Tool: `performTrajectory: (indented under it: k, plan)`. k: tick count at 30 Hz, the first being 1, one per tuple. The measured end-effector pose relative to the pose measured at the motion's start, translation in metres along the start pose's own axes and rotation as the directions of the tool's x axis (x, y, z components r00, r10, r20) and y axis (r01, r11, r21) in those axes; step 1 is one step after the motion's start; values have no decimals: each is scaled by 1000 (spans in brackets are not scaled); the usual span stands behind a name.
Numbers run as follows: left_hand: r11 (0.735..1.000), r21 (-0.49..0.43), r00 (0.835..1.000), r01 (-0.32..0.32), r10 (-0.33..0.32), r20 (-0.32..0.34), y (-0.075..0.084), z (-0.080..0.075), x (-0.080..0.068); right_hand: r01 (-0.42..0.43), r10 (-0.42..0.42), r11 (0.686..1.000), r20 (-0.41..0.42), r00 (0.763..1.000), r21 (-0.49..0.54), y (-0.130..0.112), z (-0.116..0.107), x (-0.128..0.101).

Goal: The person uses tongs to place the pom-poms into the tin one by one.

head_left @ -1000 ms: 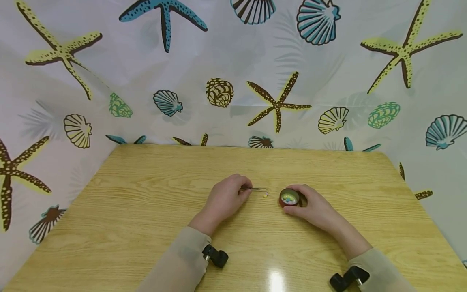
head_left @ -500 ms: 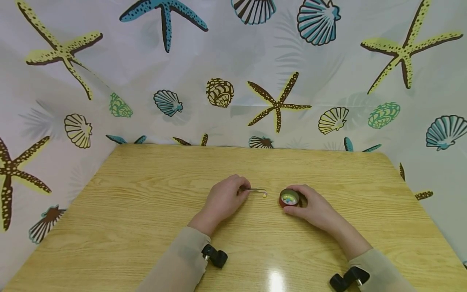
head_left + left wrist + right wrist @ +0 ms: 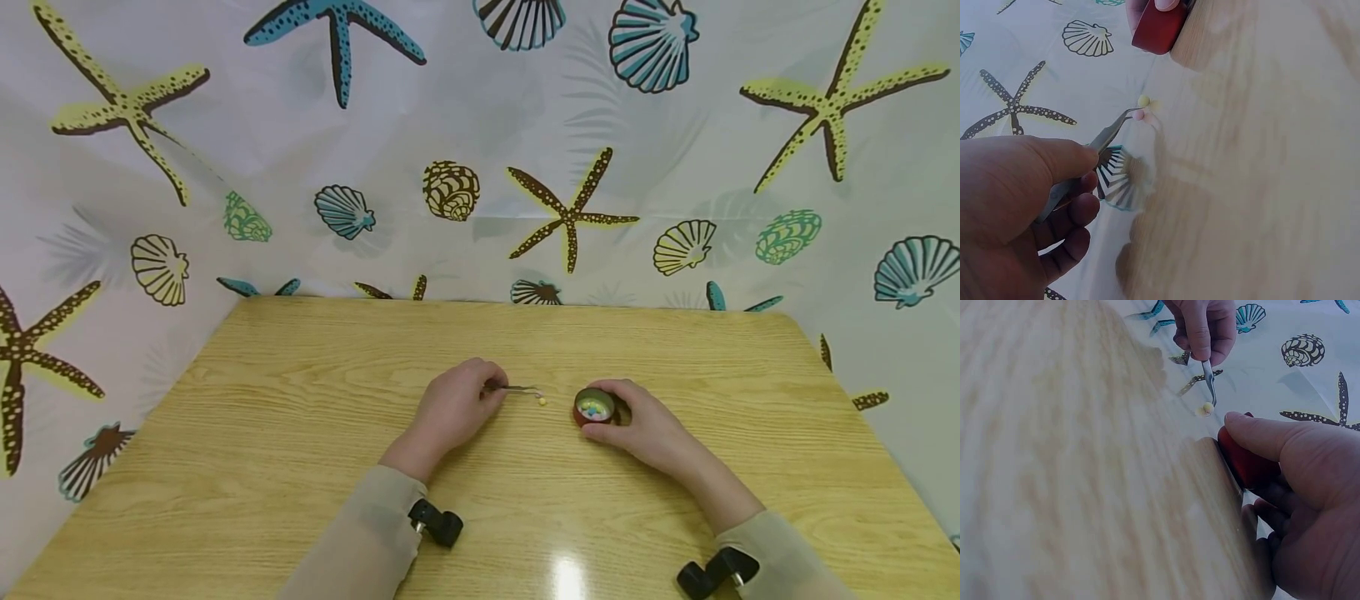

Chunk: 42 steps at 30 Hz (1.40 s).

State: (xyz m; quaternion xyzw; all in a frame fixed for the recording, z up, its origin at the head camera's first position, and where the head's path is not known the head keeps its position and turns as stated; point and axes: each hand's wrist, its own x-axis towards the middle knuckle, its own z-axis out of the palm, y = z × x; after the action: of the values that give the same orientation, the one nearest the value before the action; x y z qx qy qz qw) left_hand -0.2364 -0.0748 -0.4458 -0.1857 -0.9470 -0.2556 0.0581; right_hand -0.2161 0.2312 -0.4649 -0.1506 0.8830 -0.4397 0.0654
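Note:
My left hand point(image 3: 480, 396) pinches thin metal tweezers point(image 3: 519, 388) between thumb and fingers. In the left wrist view the tweezers point(image 3: 1102, 139) point their tip at a pink bead point(image 3: 1139, 114), with a yellow bead point(image 3: 1144, 100) just beyond it on the wooden table point(image 3: 300, 433). Whether the tip grips the pink bead I cannot tell. My right hand point(image 3: 626, 417) curls around a small round red container point(image 3: 594, 407) with coloured beads inside. In the right wrist view the thumb lies along the red container point(image 3: 1244, 462), and the tweezers point(image 3: 1209, 378) and a bead point(image 3: 1207, 409) sit ahead of it.
A curtain with starfish and shell prints point(image 3: 480, 167) hangs behind and beside the table. Black camera mounts sit on both wrists point(image 3: 438, 525). The table's right edge point(image 3: 862, 417) lies near the right hand.
The left hand and the tweezers have drawn slightly to the left, and the small bead at the tip has shifted left with them. The right hand and the container stay still.

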Motion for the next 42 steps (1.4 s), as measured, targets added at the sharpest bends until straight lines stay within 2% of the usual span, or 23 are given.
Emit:
performTrajectory:
  k: [10,20,33,42]
  plan:
    - [1000,-2,1000,7,-7,-19,0,-2,0,-3,3,1000,-1,1000,-3,-1,-1,0]
    - [999,-27,995,-40,38,-87,5,-7,2,-1,1,1000,1,1000,-5,-2,-1,0]
    - [994,-54,992,-96,90,-90,35,-9,6,-5,5,1000,-4,1000,2,-1,1,1]
    - [989,-58,990,-137,134,-44,49,-4,7,-3,3,1000,-9,1000,-2,0,0,1]
